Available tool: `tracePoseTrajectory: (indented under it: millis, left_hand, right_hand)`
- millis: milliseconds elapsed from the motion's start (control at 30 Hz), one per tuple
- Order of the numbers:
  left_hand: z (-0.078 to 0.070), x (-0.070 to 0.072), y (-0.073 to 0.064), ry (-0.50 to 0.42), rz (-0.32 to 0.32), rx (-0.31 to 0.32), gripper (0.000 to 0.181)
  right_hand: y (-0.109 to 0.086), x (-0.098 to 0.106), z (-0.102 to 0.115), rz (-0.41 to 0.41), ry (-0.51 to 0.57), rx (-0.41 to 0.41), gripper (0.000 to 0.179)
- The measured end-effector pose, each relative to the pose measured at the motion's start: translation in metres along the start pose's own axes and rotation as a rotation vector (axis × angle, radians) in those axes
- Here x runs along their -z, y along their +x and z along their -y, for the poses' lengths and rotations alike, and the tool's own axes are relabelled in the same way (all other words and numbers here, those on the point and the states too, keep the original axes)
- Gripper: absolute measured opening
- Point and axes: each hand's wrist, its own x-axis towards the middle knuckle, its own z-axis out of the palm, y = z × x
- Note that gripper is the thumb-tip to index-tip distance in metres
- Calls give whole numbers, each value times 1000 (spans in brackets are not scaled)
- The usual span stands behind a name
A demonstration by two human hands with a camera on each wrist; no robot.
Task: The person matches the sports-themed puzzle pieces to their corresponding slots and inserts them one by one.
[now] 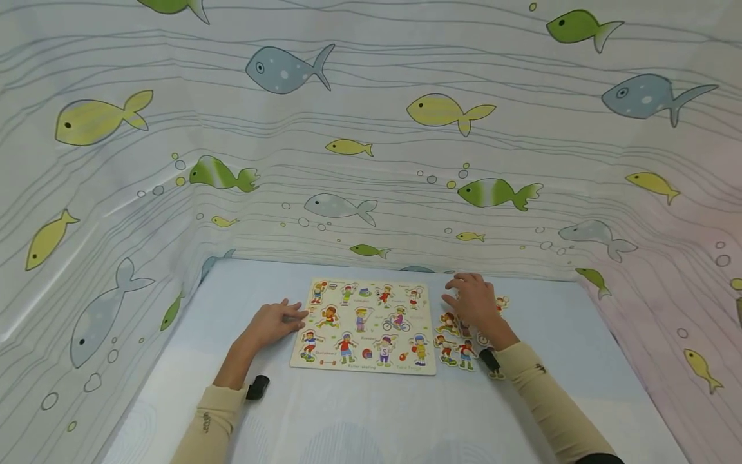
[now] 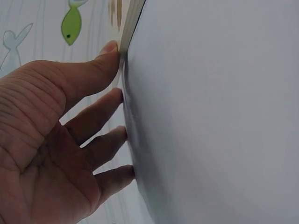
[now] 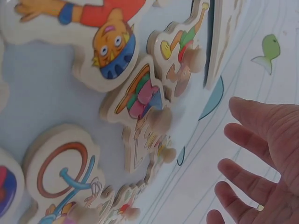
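Observation:
A pale wooden puzzle board (image 1: 346,322) printed with children playing sports lies flat on the table. My left hand (image 1: 274,324) rests at its left edge; in the left wrist view the thumb (image 2: 100,70) touches the board's side, and the other fingertips reach down to the table. To the right of the board lie several loose wooden puzzle pieces (image 1: 446,348). Over them hovers my right hand (image 1: 475,303), fingers spread and holding nothing, covering some pieces. The right wrist view shows a bicycle piece (image 3: 60,163) and a blue-helmeted figure piece (image 3: 112,51); several pieces have round wooden knobs.
A light blue and white cloth (image 1: 324,412) covers the table. Fish-patterned sheeting (image 1: 394,174) rises behind and on both sides. Dark wrist devices (image 1: 258,388) are strapped at both cuffs.

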Motion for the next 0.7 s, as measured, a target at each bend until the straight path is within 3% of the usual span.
tracePoseTrajectory:
  millis: [200,700]
  left_hand:
    - [1,1,-1,0,-12,-21,33]
    - [-1,4,1,10,-8,-4,34]
  right_hand:
    - [1,-2,-8,15,-1,-14,31]
    - [-1,1,-20,28,25,-85,29]
